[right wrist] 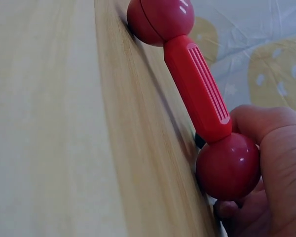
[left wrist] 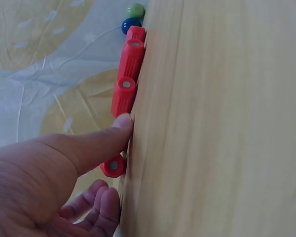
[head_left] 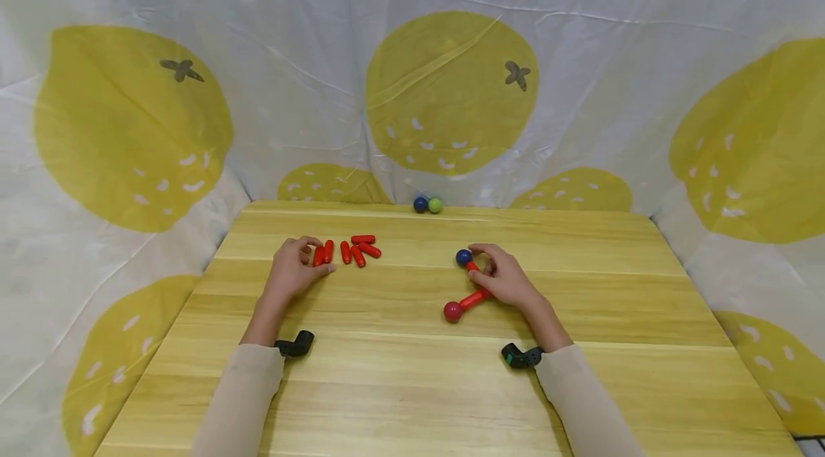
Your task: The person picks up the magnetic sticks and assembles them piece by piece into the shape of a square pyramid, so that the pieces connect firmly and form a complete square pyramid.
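On the left of the table, my left hand [head_left: 295, 267] reaches over red magnetic rods, thumb and fingers apart. A red rod [head_left: 319, 256] lies between them, beside another rod [head_left: 329, 251]. In the left wrist view, metal discs show on the ends of the rods [left wrist: 124, 96]; the thumb overlaps them. My right hand [head_left: 505, 278] grips a bent ball-and-rod piece at its corner. One red rod [head_left: 475, 299] of it ends in a red ball [head_left: 453, 311]; the other runs to a blue ball [head_left: 464, 257]. The corner's red ball [right wrist: 228, 166] shows against my thumb in the right wrist view.
Several more red rods [head_left: 357, 256] lie right of my left hand. A blue ball [head_left: 420, 205] and a green ball [head_left: 435, 205] sit together at the table's back edge. Behind the wooden table [head_left: 399, 371] hangs a lemon-print cloth [head_left: 309, 106].
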Available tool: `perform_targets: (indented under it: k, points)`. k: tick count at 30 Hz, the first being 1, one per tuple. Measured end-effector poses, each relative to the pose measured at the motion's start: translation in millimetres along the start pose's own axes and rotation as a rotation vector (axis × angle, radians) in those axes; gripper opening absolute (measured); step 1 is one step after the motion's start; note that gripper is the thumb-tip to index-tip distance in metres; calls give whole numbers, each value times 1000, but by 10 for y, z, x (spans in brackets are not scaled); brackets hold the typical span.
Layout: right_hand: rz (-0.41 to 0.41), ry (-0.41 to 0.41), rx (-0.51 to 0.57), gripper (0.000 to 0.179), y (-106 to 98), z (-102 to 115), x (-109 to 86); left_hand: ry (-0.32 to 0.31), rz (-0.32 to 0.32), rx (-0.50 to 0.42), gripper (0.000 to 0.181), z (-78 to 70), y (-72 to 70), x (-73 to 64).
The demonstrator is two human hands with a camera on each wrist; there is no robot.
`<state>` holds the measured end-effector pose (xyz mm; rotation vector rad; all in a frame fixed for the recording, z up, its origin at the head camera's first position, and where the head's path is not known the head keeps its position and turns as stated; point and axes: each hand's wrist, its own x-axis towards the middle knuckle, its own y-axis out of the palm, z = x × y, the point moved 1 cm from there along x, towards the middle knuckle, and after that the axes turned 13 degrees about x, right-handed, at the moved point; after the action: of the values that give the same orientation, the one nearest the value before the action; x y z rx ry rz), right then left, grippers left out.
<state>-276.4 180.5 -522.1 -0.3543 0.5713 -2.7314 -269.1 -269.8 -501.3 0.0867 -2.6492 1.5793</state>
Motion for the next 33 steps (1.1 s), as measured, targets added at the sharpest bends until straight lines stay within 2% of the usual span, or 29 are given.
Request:
perform_targets:
  k: [3, 6, 10, 12, 14, 17, 23, 28, 33]
  points:
    - [18, 3, -2, 57, -22, 15, -10, -1, 5, -1, 45, 14, -10, 11]
    - [23, 43, 0, 54, -42, 14, -22, -1, 8, -6, 39, 27, -34, 11]
    - [-3, 93, 23, 47, -55, -15, -22, -4, 0, -39, 38, 36, -74, -7]
    - [-27, 98, 45, 43, -58, -39, -18, 15, -5, -67, 37, -22, -85, -17]
    - [-57, 102, 60, 40, -53, -57, -10, 54, -4, -78, 35, -135, -78, -18]
    - [-100, 118, 77, 35, -34, -65, -1, 133, 6, -102, 32, -390, -27, -28]
    - [-171, 132, 103, 31, -1, -58, 5, 276, 75, -130, 28, -967, 255, 15]
    - [-203, 118, 138, 30, 30, -61, 3, 317, 164, -132, 26, -1366, 529, 74]
    - [-227, 98, 160, 28, 53, -58, -11, 343, 194, -156, 24, -1589, 754, 155]
